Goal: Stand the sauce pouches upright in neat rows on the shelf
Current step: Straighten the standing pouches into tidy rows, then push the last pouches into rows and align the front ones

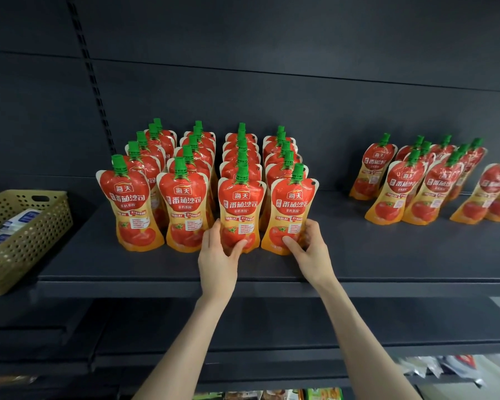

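Red and orange tomato sauce pouches with green caps stand upright in several rows on the dark shelf (98, 255). My left hand (218, 255) grips the base of the front pouch of the third row (240, 203), thumb across its front. My right hand (309, 246) grips the base of the front pouch of the fourth row (293, 203). Both pouches stand on the shelf near its front edge. A second group of pouches (407, 183) stands further right, less evenly lined up and leaning slightly.
A tan perforated basket (41, 226) with white and blue packets sits at the shelf's left end. Bare shelf lies between the two pouch groups. Lower shelves run below, with packaged goods at the bottom right (433, 368).
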`<state>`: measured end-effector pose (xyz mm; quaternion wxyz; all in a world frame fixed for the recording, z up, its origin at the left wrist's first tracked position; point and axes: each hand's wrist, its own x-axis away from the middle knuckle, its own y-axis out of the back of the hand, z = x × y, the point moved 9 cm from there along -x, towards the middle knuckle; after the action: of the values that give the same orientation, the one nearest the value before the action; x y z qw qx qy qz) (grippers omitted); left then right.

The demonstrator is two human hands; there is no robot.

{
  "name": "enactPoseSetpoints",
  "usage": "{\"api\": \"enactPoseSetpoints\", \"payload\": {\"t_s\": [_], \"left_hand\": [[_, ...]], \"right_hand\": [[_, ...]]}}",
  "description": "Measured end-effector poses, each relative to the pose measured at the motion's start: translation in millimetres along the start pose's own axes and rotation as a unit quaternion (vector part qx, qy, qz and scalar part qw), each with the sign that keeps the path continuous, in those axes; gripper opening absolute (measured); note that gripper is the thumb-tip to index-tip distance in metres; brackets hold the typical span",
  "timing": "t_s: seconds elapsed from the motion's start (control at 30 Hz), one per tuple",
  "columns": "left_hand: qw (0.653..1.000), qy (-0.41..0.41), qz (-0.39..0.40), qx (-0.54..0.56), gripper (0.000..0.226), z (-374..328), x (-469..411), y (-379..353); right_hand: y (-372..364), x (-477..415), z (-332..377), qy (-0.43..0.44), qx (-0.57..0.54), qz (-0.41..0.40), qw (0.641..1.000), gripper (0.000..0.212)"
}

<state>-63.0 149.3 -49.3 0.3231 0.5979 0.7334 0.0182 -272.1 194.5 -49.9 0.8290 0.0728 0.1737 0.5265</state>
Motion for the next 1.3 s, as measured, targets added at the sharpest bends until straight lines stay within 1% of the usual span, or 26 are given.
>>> {"api": "enactPoseSetpoints", "payload": {"t_s": [0.2, 0.3, 0.37, 0.47, 0.57, 0.67, 0.73, 0.83, 0.97, 1.13, 1.3], "left_hand": [[1.0, -0.005, 0.01, -0.021, 0.065, 0.9, 6.9, 2.6], [0.999, -0.01, 0.014, -0.029, 0.064, -0.6, 11.8, 3.7], [0.999, -0.018, 0.012, -0.027, 0.061, -2.0, 15.1, 6.2], [0.998, -0.059, -0.001, -0.012, 0.05, -6.1, 23.0, 11.2], [0.996, -0.091, -0.012, -0.005, 0.038, -16.4, 34.6, 14.2], [0.991, -0.133, 0.028, 0.018, 0.026, -43.8, 45.5, 2.5], [0.985, -0.155, 0.069, 0.026, 0.022, -67.6, 49.1, -12.6], [0.976, -0.171, 0.13, 0.042, 0.018, -101.9, 58.0, -45.1], [0.967, -0.172, 0.178, 0.056, 0.018, -138.4, 84.0, -101.4], [0.97, -0.115, 0.188, 0.102, 0.016, -175.6, 124.8, -180.9], [0.973, -0.103, 0.182, 0.095, 0.018, -213.0, 131.8, -245.2]], "right_hand": [[5.0, 4.2, 1.2, -0.005, 0.005, -0.02, 1.0, 0.05], [7.7, 8.5, 2.1, 0.0, 0.022, -0.036, 0.999, 0.051], [11.2, 12.3, -0.4, 0.0, 0.041, -0.047, 0.998, 0.051], [20.9, 22.3, -5.3, -0.009, 0.077, -0.07, 0.995, 0.052], [43.1, 34.3, -2.7, -0.008, 0.075, -0.109, 0.991, 0.039], [73.8, 41.9, 6.1, 0.014, 0.084, -0.137, 0.987, 0.021], [95.0, 45.8, 10.6, 0.023, 0.093, -0.143, 0.985, 0.016], [132.4, 53.4, 13.6, 0.051, 0.133, -0.151, 0.978, 0.015], [190.5, 60.4, -6.4, 0.06, 0.173, -0.154, 0.971, 0.012], [269.4, 56.8, -46.7, 0.054, 0.204, -0.132, 0.969, 0.009], [332.8, 33.2, -80.6, 0.026, 0.187, -0.123, 0.974, 0.012]]}}
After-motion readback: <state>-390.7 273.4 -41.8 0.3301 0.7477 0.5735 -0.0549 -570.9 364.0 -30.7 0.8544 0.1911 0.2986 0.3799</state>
